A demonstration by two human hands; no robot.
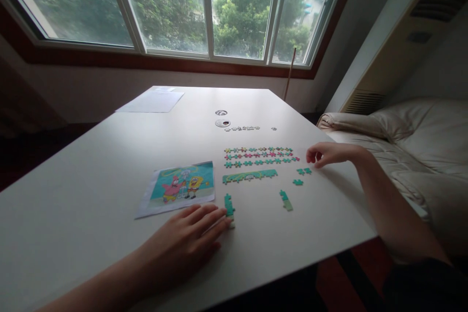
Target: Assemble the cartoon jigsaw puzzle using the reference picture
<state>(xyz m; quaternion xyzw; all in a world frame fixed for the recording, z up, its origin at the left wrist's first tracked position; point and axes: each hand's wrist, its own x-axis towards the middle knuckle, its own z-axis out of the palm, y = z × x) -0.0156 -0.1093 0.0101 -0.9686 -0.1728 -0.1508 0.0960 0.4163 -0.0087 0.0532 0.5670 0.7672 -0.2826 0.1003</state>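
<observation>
My left hand (197, 234) lies palm down with its fingers stretched out, the fingertips touching a short upright strip of joined green puzzle pieces (228, 203). The lower part of that strip is partly covered by the fingers. My right hand (331, 154) is at the right of the table with its fingers curled in; whether a piece is between them is hidden. Close below it are two loose teal pieces (303, 171) and a single teal piece (298, 182). A joined strip (286, 200) lies nearer me. Above the left hand is a joined horizontal strip (250, 176).
Rows of loose puzzle pieces (261, 155) stretch across the middle. A printed cartoon picture (183, 185) lies left of them. Grey pieces (243, 128) and two round objects (222, 123) sit farther back, white paper (151, 102) at the far left. A sofa (402, 126) stands right of the table.
</observation>
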